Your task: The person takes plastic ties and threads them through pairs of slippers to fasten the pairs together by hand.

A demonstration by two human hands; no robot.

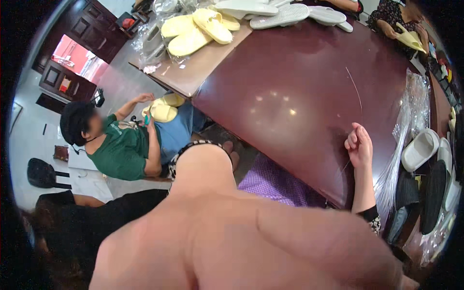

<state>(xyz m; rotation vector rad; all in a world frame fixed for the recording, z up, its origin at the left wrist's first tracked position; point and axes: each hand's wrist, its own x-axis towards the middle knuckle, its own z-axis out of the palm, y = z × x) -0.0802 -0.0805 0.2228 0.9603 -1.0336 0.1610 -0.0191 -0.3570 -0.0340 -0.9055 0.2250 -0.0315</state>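
Observation:
My left hand [241, 241] looms blurred and very large across the lower part of the head view, right up close. Its forearm [203, 171] comes from a black-and-white patterned cuff, and its fingers are cut off or hidden. Over the right side of the dark red table [290, 87], my right hand [360, 147] is raised with its fingers curled together. A thin clear strand [355, 87] shows above those fingers and again faintly below them, so it seems to pass through the grip. Beside this hand lies a bundle of clear plastic strands [394, 159].
Yellow slippers [195, 34] and grey slippers [280, 17] lie along the far edge. White slippers [420, 150] and black slippers [432, 195] crowd the right. At left, a seated person in green [121, 150] has yellow slippers on the lap. Another person [394, 24] holds a yellow slipper.

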